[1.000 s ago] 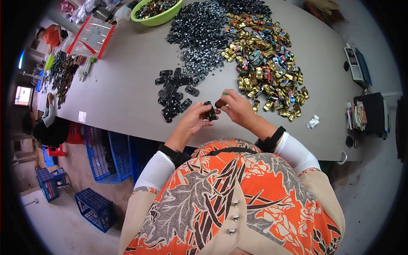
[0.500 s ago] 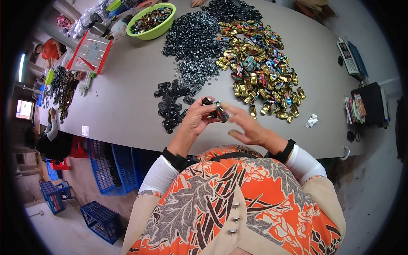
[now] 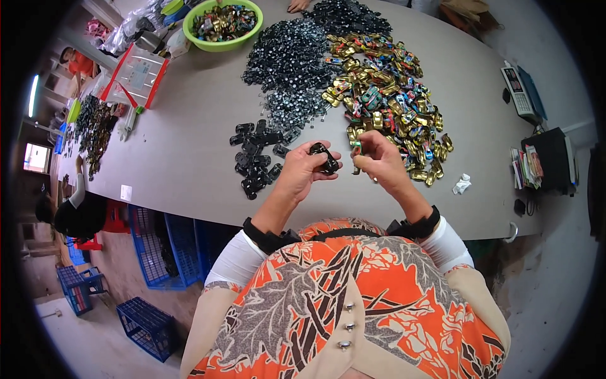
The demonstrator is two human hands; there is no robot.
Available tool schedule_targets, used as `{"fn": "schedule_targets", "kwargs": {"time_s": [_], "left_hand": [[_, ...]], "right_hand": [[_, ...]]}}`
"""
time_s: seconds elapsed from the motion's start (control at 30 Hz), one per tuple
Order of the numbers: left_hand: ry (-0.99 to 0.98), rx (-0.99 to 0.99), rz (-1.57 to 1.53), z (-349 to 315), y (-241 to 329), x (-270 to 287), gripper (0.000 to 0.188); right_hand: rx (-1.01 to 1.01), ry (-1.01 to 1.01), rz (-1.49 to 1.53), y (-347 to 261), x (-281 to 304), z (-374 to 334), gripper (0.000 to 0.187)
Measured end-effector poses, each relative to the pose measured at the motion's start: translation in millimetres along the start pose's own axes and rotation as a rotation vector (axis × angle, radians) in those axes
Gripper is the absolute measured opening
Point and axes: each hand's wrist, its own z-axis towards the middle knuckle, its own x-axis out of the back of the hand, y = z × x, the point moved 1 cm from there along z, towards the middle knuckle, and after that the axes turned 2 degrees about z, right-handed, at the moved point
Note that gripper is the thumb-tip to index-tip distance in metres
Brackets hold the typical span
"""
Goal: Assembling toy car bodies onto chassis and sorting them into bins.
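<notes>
My left hand (image 3: 300, 169) is closed on a black toy car base (image 3: 324, 159), gripped between thumb and fingers above the table's near side. Just to its right, my right hand (image 3: 384, 163) pinches a small toy car body (image 3: 357, 150) with green and red showing; the fingers cover most of it. Black car bases (image 3: 254, 151) lie in a loose group left of my left hand. Beyond my right hand spreads a heap of gold and multicoloured toy car bodies (image 3: 379, 95). A pile of small dark and silvery parts (image 3: 287, 60) lies beside that heap.
A green bowl (image 3: 232, 45) of toy cars stands at the far left, with another person's hand (image 3: 297, 6) near the far edge. A red-edged clear bag (image 3: 136, 79), crumpled white paper (image 3: 462, 184) and a desk device with keys (image 3: 521, 91) are on the table. Blue crates (image 3: 150, 325) stand below left.
My right hand has moved right and now pinches a coloured car body. The coloured body seen earlier at my left fingers no longer shows there; a black base does.
</notes>
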Motion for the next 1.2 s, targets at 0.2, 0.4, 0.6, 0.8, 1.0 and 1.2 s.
{"fn": "schedule_targets", "kwargs": {"time_s": [0.2, 0.4, 0.6, 0.8, 1.0, 1.2], "left_hand": [[-0.147, -0.034, 0.117, -0.5, 2.3, -20.4, 0.038], [-0.279, -0.048, 0.015, -7.8, 14.1, -19.7, 0.041], [-0.307, -0.091, -0.188, -17.8, 28.6, -30.1, 0.043], [-0.304, -0.119, -0.119, -21.0, 32.2, -33.1, 0.046], [-0.218, -0.141, 0.035, -23.7, 28.2, -36.3, 0.040], [-0.222, -0.150, 0.123, -27.1, 28.5, -38.7, 0.038]], "right_hand": [[0.178, -0.080, -0.081, 2.6, -9.3, -4.1, 0.031], [0.111, -0.106, 0.106, -18.0, -5.1, -13.9, 0.036], [0.349, -0.032, -0.094, -40.9, -5.2, -24.2, 0.038], [0.423, -0.001, -0.366, -57.8, -11.4, -27.1, 0.037], [0.443, -0.021, -0.492, -59.2, -17.5, -27.8, 0.034], [0.426, -0.073, -0.499, -63.0, -17.7, -30.9, 0.031]]}}
